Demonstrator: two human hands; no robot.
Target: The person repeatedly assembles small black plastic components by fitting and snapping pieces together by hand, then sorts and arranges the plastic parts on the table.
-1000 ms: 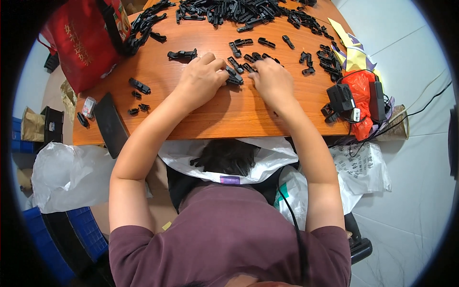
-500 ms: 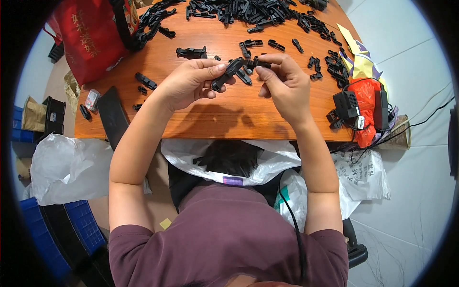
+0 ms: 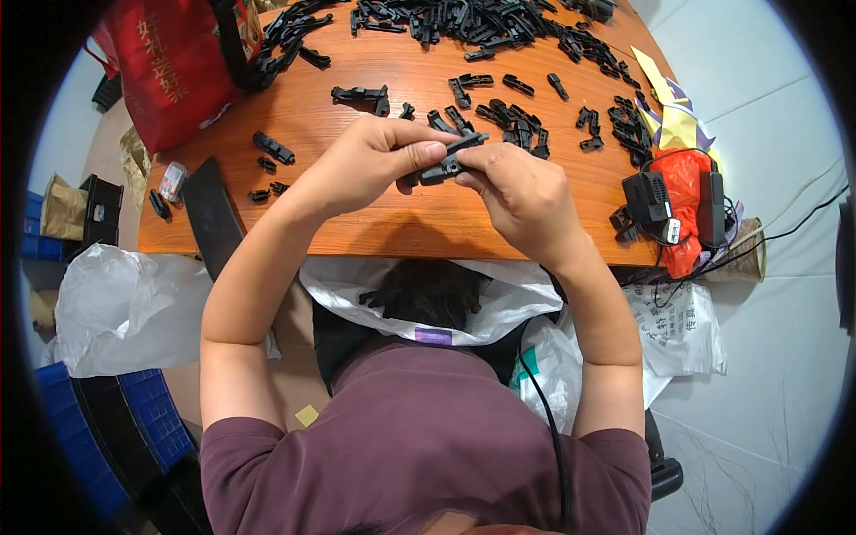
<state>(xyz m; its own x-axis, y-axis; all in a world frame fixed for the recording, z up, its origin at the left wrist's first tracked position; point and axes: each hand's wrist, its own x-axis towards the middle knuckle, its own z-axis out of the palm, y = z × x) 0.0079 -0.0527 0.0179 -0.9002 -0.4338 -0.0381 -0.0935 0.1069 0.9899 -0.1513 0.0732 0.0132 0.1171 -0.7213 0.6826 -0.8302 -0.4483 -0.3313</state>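
Observation:
Above the table's near edge, both hands meet at a black plastic part [image 3: 440,171]. My left hand [image 3: 379,159] pinches it between thumb and fingers from the left. At its other end, my right hand [image 3: 522,192] is closed with thumb and index finger pressed against the part; whether a separate small piece sits in those fingers is hidden. A slim black strip [image 3: 467,141] juts up along the top, apparently joined to the held part. Just beyond the hands lies a small cluster of black plastic pieces [image 3: 515,123] on the wooden table [image 3: 357,236].
A large heap of black parts [image 3: 464,25] covers the far side. At the left stands a red bag [image 3: 160,80], with a dark flat slab [image 3: 212,214] nearer. Black adapters [image 3: 646,198] and a red plastic bag [image 3: 682,241] sit at the right edge. A white sack [image 3: 526,290] lies over my lap.
My right hand has moved left and down to the part in my left hand; the two were apart before. The left hand has shifted slightly right, and the part has turned more level.

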